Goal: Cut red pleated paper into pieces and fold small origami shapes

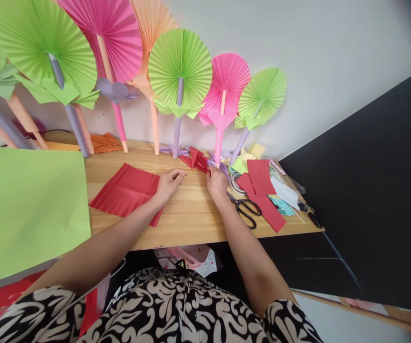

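My left hand (170, 185) is over the wooden table with its thumb and fingers pinched together; what it holds, if anything, is too small to name. Beside its wrist lies a creased red paper sheet (127, 190), partly under the forearm. My right hand (217, 182) has its fingers closed at the red folded paper (197, 160) near the back; whether it grips this paper is hard to tell. Black-handled scissors (248, 209) lie just right of my right wrist, close to a roll of tape (237, 183).
Green, pink and orange pleated paper fans (180, 71) on paper stems lean along the wall. A large green sheet (30, 205) covers the left side. Red paper strips (262, 202) and blue scraps (283, 206) lie at the right end of the table (191, 219).
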{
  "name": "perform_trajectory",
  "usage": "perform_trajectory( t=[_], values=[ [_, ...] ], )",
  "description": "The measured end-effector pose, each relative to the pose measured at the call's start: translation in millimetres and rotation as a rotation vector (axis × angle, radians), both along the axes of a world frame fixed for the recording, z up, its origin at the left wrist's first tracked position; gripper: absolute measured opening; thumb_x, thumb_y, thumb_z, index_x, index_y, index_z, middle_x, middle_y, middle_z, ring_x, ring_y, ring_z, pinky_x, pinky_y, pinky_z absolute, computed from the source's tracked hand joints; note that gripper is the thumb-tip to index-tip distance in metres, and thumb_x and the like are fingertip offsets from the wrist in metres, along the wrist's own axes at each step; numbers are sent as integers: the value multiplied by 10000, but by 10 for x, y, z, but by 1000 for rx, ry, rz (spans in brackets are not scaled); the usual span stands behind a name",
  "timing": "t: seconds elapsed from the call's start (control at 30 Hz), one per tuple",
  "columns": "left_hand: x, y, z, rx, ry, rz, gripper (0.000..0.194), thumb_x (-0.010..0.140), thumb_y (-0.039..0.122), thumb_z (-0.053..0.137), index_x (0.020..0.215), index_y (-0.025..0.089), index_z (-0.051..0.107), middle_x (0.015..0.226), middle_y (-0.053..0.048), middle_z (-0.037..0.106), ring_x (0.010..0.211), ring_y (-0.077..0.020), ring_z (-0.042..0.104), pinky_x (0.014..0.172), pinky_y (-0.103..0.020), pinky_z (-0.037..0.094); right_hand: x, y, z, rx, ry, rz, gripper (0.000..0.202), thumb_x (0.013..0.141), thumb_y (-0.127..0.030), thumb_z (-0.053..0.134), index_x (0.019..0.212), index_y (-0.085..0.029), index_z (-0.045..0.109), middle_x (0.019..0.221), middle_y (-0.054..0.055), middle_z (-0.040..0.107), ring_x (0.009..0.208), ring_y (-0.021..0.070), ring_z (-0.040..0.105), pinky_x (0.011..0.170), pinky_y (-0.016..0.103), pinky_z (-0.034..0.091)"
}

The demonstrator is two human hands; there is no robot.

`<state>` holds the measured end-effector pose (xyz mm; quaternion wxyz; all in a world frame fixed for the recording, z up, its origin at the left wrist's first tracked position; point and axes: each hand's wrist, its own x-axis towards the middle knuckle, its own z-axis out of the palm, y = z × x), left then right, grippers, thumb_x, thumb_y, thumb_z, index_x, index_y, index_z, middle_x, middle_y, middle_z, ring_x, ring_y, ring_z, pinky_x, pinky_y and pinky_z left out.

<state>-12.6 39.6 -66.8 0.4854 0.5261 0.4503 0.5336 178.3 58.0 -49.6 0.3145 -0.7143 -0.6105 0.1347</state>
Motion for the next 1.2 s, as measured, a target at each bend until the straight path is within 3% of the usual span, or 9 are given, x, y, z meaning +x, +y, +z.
perform_trajectory(
  t=[0.13, 0.23, 0.37, 0.5, 0.67, 0.77, 0.93, 1.2],
  values=[
    [-15, -1, 16, -5, -32, -6, 206, 796, 373, 631, 782, 173, 682, 575, 57, 481, 539, -97, 411, 542, -233, 312, 108, -75, 32, 19, 337, 2, 178, 869, -281, 549, 957, -204, 683, 880, 59, 719, 778, 185, 662, 692, 307, 541],
    [-21, -15, 33, -19, -62, -34, 224, 790, 384, 649, 813, 167, 702, 587, 53, 496, 548, -95, 426, 545, -233, 323, 138, -236, 66, -19, 637, 59, 245, 804, -438, 618, 892, -212, 648, 779, 6, 690, 580, 117, 586, 509, 232, 479],
    [-11, -69, 92, -62, -93, -122, 349, 775, 443, 691, 952, 146, 733, 629, 33, 556, 570, -99, 481, 560, -239, 381, 82, -469, 116, -109, 952, 153, 346, 649, -493, 773, 784, -212, 621, 719, -17, 669, 536, 76, 539, 455, 181, 426],
    [5, -114, 165, -131, -247, -267, 518, 742, 513, 762, 1099, 144, 688, 675, 26, 594, 594, -99, 522, 590, -244, 424, -29, -587, 121, -200, 1119, 210, 351, 610, -449, 841, 745, -203, 631, 685, -35, 657, 513, 57, 520, 433, 158, 404],
    [-5, -91, 164, -127, -290, -239, 419, 703, 544, 796, 778, 159, 651, 623, 32, 568, 558, -87, 482, 585, -249, 401, -138, -621, 72, -281, 1126, 278, 344, 631, -454, 853, 758, -185, 681, 699, -15, 695, 512, 68, 555, 437, 168, 422],
    [-21, -73, 141, -128, -254, -216, 412, 731, 515, 781, 614, 165, 599, 575, 22, 555, 546, -88, 461, 591, -259, 387, -168, -623, 89, -272, 1051, 323, 317, 686, -448, 832, 831, -182, 739, 790, 19, 741, 659, 122, 655, 545, 210, 512],
    [-21, -86, 146, -138, -221, -256, 410, 737, 500, 774, 569, 171, 596, 552, 18, 553, 551, -99, 470, 615, -271, 394, -206, -599, 158, -185, 942, 379, 199, 745, -363, 809, 858, -202, 779, 837, -6, 757, 772, 122, 667, 742, 222, 527],
    [-22, -95, 118, -190, -156, -270, 460, 741, 567, 761, 574, 168, 604, 544, 6, 565, 544, -108, 491, 610, -275, 392, -224, -545, -35, -123, 957, 295, 294, 757, -484, 766, 772, -194, 718, 692, 4, 738, 566, 110, 628, 584, 232, 521]
  ],
)
